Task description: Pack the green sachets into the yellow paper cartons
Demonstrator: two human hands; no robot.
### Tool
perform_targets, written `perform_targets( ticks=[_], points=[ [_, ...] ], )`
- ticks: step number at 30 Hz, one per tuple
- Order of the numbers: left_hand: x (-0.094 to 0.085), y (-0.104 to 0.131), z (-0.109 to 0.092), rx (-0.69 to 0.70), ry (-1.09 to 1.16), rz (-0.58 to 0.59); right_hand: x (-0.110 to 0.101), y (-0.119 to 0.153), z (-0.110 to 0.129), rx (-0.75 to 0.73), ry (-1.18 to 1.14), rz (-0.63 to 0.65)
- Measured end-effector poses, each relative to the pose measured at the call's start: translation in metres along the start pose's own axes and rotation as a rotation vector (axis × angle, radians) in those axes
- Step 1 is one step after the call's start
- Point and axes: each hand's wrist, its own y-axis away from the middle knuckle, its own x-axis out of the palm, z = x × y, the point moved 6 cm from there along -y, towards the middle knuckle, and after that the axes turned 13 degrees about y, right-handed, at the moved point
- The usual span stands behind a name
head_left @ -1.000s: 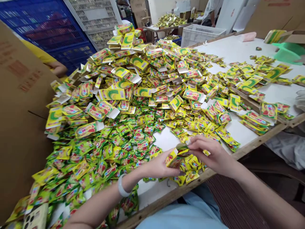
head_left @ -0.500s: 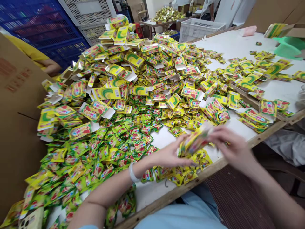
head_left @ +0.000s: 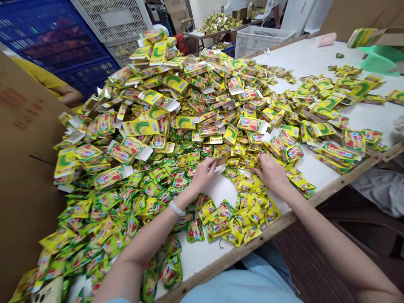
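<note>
The left hand (head_left: 203,174) and right hand (head_left: 274,173) reach over the tabletop (head_left: 197,261), apart from each other, fingertips among small yellow packets (head_left: 257,212). The left grip is bent, thumb close to the fingers; whether it grasps a packet I cannot tell. The right grip is curled at the pile's right side, and its hold is likewise unclear. Yellow packets lie between the hands and down to the near wooden edge (head_left: 240,257). Green packets (head_left: 107,198) spread to the left; a heap of boxes (head_left: 142,127) rises on the far side.
</note>
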Motion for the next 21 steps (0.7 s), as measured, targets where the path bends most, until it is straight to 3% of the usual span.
perform_targets(
  ticks=[4, 8, 10, 11, 14, 16, 19, 21],
  points=[
    [-0.014, 0.015, 0.004, -0.111, 0.098, 0.011, -0.017, 0.004, -0.014, 0.091, -0.415, -0.062],
    [-0.025, 0.025, -0.02, 0.004, -0.247, -0.121, -0.023, 0.002, -0.014, 0.179, -0.979, 0.011],
    [-0.014, 0.024, -0.033, 0.075, -0.422, -0.123, -0.022, 0.002, -0.007, 0.201, -1.152, 0.094],
    [-0.004, 0.021, -0.035, 0.077, -0.467, -0.07, -0.022, 0.002, -0.003, 0.21, -1.209, 0.126],
    [0.029, 0.011, -0.03, -0.018, -0.534, 0.105, -0.021, 0.006, 0.005, 0.224, -1.305, 0.176],
    [0.04, 0.006, -0.022, -0.099, -0.539, 0.179, -0.021, 0.011, 0.007, 0.236, -1.342, 0.186],
    [0.04, 0.006, -0.01, -0.183, -0.407, 0.258, -0.017, 0.021, 0.007, 0.326, -1.429, 0.189],
    [0.032, 0.011, -0.007, -0.188, -0.246, 0.244, -0.011, 0.027, 0.01, 0.412, -1.505, 0.182]
  ],
)
